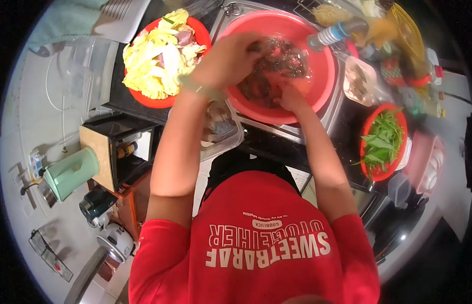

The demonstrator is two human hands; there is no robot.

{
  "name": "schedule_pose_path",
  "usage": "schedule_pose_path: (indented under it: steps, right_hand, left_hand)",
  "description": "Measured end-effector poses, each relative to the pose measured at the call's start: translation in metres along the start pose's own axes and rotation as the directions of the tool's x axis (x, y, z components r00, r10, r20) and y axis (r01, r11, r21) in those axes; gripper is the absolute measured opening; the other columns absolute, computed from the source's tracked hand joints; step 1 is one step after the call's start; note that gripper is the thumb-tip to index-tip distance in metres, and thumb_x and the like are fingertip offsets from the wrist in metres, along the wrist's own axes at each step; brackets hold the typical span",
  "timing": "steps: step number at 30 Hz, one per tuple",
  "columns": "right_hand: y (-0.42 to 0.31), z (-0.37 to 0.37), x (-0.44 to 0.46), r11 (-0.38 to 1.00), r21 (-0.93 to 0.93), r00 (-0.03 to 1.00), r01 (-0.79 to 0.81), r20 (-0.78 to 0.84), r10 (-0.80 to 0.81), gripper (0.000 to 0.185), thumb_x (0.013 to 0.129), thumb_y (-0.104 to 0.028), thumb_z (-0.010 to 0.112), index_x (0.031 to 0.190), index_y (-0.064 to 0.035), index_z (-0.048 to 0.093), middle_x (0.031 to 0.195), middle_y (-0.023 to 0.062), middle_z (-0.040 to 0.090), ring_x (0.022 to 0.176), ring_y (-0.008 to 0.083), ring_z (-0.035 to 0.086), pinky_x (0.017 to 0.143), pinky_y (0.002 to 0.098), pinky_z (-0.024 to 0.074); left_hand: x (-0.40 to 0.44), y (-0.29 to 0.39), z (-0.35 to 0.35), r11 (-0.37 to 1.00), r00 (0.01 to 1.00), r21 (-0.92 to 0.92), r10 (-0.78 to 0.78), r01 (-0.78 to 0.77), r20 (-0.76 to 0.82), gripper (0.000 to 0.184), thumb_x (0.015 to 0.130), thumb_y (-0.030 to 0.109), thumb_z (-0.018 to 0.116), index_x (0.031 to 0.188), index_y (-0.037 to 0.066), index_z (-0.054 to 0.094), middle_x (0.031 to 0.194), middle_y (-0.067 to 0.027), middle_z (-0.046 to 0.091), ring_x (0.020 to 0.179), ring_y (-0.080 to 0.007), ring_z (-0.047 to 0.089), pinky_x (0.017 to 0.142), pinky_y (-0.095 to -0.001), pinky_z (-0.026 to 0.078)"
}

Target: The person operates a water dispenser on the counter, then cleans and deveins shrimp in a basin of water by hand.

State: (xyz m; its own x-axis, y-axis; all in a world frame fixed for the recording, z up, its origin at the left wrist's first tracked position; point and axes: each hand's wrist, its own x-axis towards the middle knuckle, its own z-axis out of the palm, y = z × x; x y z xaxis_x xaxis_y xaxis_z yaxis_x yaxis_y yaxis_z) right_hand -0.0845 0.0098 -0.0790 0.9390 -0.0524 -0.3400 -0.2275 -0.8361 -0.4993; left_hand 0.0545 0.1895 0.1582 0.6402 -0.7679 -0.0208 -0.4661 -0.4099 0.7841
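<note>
Dark, wet pieces (286, 63) lie in water inside a wide pink basin (321, 96), mostly from its centre toward 3 o'clock and 7 o'clock; blur hides what they are. The left hand (233, 58), a band (201, 89) around its wrist, reaches across the basin's rim at 9 o'clock, its fingers loosely bent at the pieces. The right hand (291, 97) comes in at 5 o'clock with fingers pointing down among them. Whether either hand has hold of a piece, I cannot tell, since the fingertips are blurred or covered.

The basin sits on a steel sink (333, 115). A bottle (331, 36) with a blue-and-white label leans toward its rim at 2 o'clock. Out at 3 o'clock is a pale tray (358, 81) in clear plastic, and at 4 o'clock a red bowl of green leaves (383, 139). A clear container (219, 125) is near the basin at 7 o'clock, partly behind the left forearm. At 9 o'clock, a bigger red bowl is heaped with pale yellow leaves (157, 66). Farther off, at 8 o'clock, stands a mint-green jug (72, 172).
</note>
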Motion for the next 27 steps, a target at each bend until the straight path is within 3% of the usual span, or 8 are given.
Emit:
schedule_pose_path:
  steps: [5,10,14,16,17,19,22,27]
  right_hand:
    - [-0.028,0.022,0.011,0.997,0.003,0.997,-0.074,0.038,0.074,0.071,0.069,-0.022,0.075,0.131,-0.0065,0.043,0.119,0.0225,0.055,0.112,0.0363,0.052,0.094,0.0427,0.0431]
    - [-0.051,-0.002,0.019,0.984,-0.161,0.894,-0.081,0.425,0.143,0.058,0.075,-0.030,0.068,0.119,0.0035,0.052,0.112,0.0259,0.058,0.106,0.0384,0.056,0.092,0.0424,0.0441]
    - [-0.006,0.024,0.019,0.991,0.124,0.980,-0.040,0.196,0.015,0.047,0.077,-0.015,0.064,0.118,0.0036,0.049,0.099,0.0165,0.066,0.093,0.0306,0.064,0.080,0.0393,0.0503]
    - [-0.018,-0.009,0.011,0.574,0.644,0.835,-0.506,0.532,0.139,0.033,0.084,-0.009,0.059,0.115,-0.0005,0.052,0.096,0.0112,0.066,0.087,0.0192,0.064,0.072,0.0300,0.0517]
    - [-0.028,-0.027,0.002,0.579,0.642,0.838,-0.502,0.527,0.141,0.033,0.084,-0.009,0.059,0.115,-0.0005,0.052,0.096,0.0112,0.066,0.087,0.0192,0.064,0.072,0.0300,0.0517]
    - [-0.044,-0.054,-0.019,0.140,0.902,0.898,-0.408,0.368,0.242,0.031,0.085,-0.012,0.062,0.114,-0.0043,0.054,0.095,0.0066,0.063,0.077,0.0102,0.059,0.068,0.0253,0.0508]
    - [-0.025,-0.057,-0.021,-0.203,0.950,0.952,-0.238,0.269,0.143,0.024,0.087,-0.008,0.061,0.110,-0.0063,0.054,0.084,0.0016,0.057,0.069,0.0098,0.055,0.066,0.0225,0.0501]
    - [-0.061,-0.091,-0.045,-0.395,0.915,0.967,-0.080,0.167,0.190,0.018,0.089,-0.009,0.060,0.104,-0.0007,0.053,0.080,0.0038,0.056,0.068,0.0120,0.056,0.072,0.0240,0.0530]
  left_hand:
    - [-0.096,-0.030,-0.016,0.994,0.983,0.076,-0.095,0.084,0.159,0.026,0.075,-0.003,0.060,0.100,0.000,0.056,0.082,-0.0174,0.060,0.074,-0.0344,0.056,0.072,-0.0355,0.046]
    - [-0.154,-0.072,0.022,0.984,0.977,0.133,-0.141,0.120,0.162,0.036,0.069,-0.004,0.063,0.105,0.002,0.057,0.083,-0.0172,0.060,0.074,-0.0365,0.056,0.071,-0.0380,0.047]
    - [-0.137,-0.042,0.016,0.989,0.988,0.008,-0.144,0.144,-0.054,0.033,0.073,0.001,0.065,0.106,0.002,0.059,0.085,-0.0158,0.062,0.075,-0.0289,0.061,0.069,-0.0342,0.049]
    - [-0.121,-0.029,0.013,0.957,0.974,-0.186,-0.228,0.222,-0.014,0.032,0.074,0.003,0.066,0.105,0.002,0.059,0.086,-0.0151,0.063,0.075,-0.0253,0.062,0.069,-0.0325,0.049]
    - [-0.110,-0.019,0.012,0.967,0.983,-0.182,-0.182,0.175,-0.023,0.030,0.076,0.004,0.066,0.105,0.002,0.059,0.088,-0.0144,0.064,0.076,-0.0222,0.063,0.068,-0.0309,0.049]
    - [-0.090,-0.009,0.023,0.976,0.991,-0.182,-0.127,0.119,-0.031,0.029,0.077,0.005,0.066,0.105,0.001,0.059,0.090,-0.0138,0.065,0.076,-0.0192,0.063,0.068,-0.0293,0.049]
    - [-0.057,-0.020,0.060,0.963,0.999,-0.270,-0.016,0.001,-0.050,0.030,0.074,0.004,0.066,0.104,0.001,0.059,0.090,-0.0140,0.064,0.078,-0.0244,0.063,0.071,-0.0328,0.049]
    - [-0.026,-0.029,0.101,0.987,0.969,0.024,0.162,-0.161,-0.185,0.032,0.068,0.006,0.064,0.100,0.002,0.059,0.088,-0.0171,0.062,0.086,-0.0341,0.060,0.080,-0.0410,0.046]
